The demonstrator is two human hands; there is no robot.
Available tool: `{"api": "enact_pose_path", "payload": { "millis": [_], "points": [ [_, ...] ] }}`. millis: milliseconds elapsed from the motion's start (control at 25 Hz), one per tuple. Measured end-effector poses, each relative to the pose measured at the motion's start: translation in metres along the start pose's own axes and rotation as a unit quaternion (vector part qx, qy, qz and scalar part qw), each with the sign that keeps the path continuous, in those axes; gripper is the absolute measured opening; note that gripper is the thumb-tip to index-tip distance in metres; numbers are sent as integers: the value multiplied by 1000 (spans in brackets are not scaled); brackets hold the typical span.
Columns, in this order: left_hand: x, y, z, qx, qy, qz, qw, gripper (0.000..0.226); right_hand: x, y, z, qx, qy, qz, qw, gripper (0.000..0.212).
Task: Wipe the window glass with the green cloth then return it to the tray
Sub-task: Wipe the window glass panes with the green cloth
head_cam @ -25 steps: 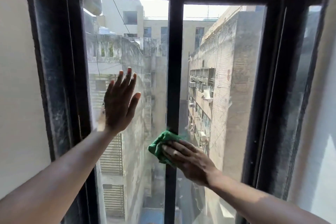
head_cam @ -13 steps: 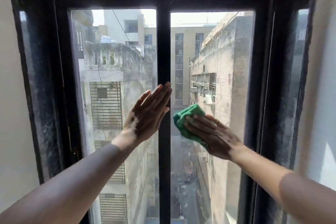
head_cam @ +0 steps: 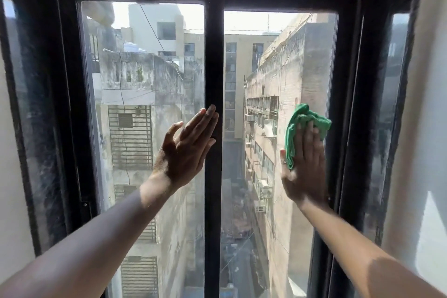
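Note:
The window glass [head_cam: 271, 60] has two panes split by a black centre bar [head_cam: 214, 68]. My right hand [head_cam: 306, 164] presses a crumpled green cloth [head_cam: 298, 123] flat against the right pane, near its right edge at mid height. The cloth sticks out above and to the left of my fingers. My left hand [head_cam: 186, 150] rests flat and empty on the left pane, fingers straight, fingertips touching the centre bar. The tray is not in view.
A black window frame [head_cam: 67, 104] surrounds the panes, with narrow dusty side panes [head_cam: 36, 128] at far left and right. White walls [head_cam: 430, 104] flank the opening. Buildings and an alley lie far below outside.
My right hand has slid the cloth up and to the right across the right pane, from beside the centre bar to the right edge. My left hand has stayed by the centre bar.

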State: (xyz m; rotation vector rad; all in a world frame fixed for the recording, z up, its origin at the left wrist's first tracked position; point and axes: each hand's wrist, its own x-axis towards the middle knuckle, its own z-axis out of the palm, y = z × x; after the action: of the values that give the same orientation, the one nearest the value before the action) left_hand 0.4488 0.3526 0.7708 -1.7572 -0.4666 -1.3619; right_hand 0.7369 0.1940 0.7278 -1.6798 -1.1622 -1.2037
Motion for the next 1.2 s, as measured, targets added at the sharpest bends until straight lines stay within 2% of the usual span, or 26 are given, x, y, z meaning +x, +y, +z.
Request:
{"api": "enact_pose_path", "payload": {
  "millis": [40, 80, 120, 160, 200, 240, 280, 320, 400, 440, 480, 520, 560, 640, 680, 720, 760, 840, 880, 920, 960, 1000, 1040, 1120, 1160, 1200],
  "points": [
    [0, 3, 1, -6, 0, -6, 1000, 57, -29, -12, 10, 10, 3, 3, 1000, 90],
    [0, 5, 1, -12, -2, -9, 1000, 57, -67, -20, 19, -1, -31, -87, 996, 94],
    [0, 7, 0, -16, -2, -11, 1000, 56, -101, -21, 19, -31, -85, -236, 968, 96],
    [1, 8, -2, -19, -1, -13, 1000, 56, -113, -9, 15, -57, -127, -370, 919, 94],
    [3, 7, -3, -23, 3, -15, 1000, 56, -104, 10, 12, -78, -136, -459, 874, 90],
    [3, 7, -4, -26, 6, -16, 999, 56, -79, 25, 8, -119, -132, -501, 847, 85],
    [3, 7, -4, -29, 8, -15, 999, 56, -51, 37, 4, -148, -115, -474, 860, 84],
    [3, 8, -1, -30, 11, -11, 999, 56, -25, 45, 1, -153, -76, -385, 907, 84],
    [2, 10, 1, -41, 16, -19, 999, 56, -6, 29, -3, -82, -32, -124, 988, 88],
    [2, 11, 1, -51, 17, -26, 998, 56, -21, 11, 0, -30, -31, -29, 999, 93],
    [2, 12, 1, -60, 17, -30, 998, 55, -50, -6, 11, 4, -25, -18, 1000, 99],
    [2, 12, 0, -63, 17, -30, 997, 55, -84, -21, 20, 6, -50, -101, 994, 103],
    [4, 10, -1, -63, 15, -23, 998, 55, -106, -30, 24, -19, -76, -239, 968, 100],
    [7, 5, -5, -73, 17, -11, 997, 54, -89, -23, 22, -66, -115, -479, 868, 89],
    [8, 5, -5, -83, 16, -12, 996, 54, -54, -17, 16, -115, -97, -535, 831, 85],
    [8, 6, -4, -90, 12, -18, 996, 54, -13, -15, 11, -157, -70, -533, 829, 81],
    [8, 8, -2, -92, 11, -26, 995, 55, 29, -14, 7, -166, -40, -475, 863, 79],
    [6, 13, 2, -84, 17, -40, 996, 55, 92, -15, 0, -82, 31, -261, 961, 84],
    [4, 15, 3, -81, 20, -42, 996, 54, 101, -23, -4, -21, 51, -143, 988, 87],
    [4, 17, 4, -76, 23, -44, 996, 54, 94, -33, -2, 19, 62, -66, 996, 86],
    [3, 17, 4, -68, 24, -45, 996, 54, 70, -41, 7, 31, 53, -46, 997, 83],
    [2, 16, 4, -61, 24, -45, 997, 54, 32, -43, 21, 24, 21, -96, 995, 81],
    [3, 17, 4, -52, 22, -44, 997, 55, -15, -43, 31, -5, -30, -197, 980, 82],
    [3, 17, 4, -32, 17, -40, 999, 56, -97, -17, 32, -57, -138, -399, 905, 87],
    [3, 16, 4, -23, 15, -36, 999, 56, -115, 9, 29, -67, -160, -456, 873, 87],
    [4, 14, 2, -15, 15, -30, 999, 57, -123, 32, 21, -84, -169, -474, 860, 87]
  ]
}}
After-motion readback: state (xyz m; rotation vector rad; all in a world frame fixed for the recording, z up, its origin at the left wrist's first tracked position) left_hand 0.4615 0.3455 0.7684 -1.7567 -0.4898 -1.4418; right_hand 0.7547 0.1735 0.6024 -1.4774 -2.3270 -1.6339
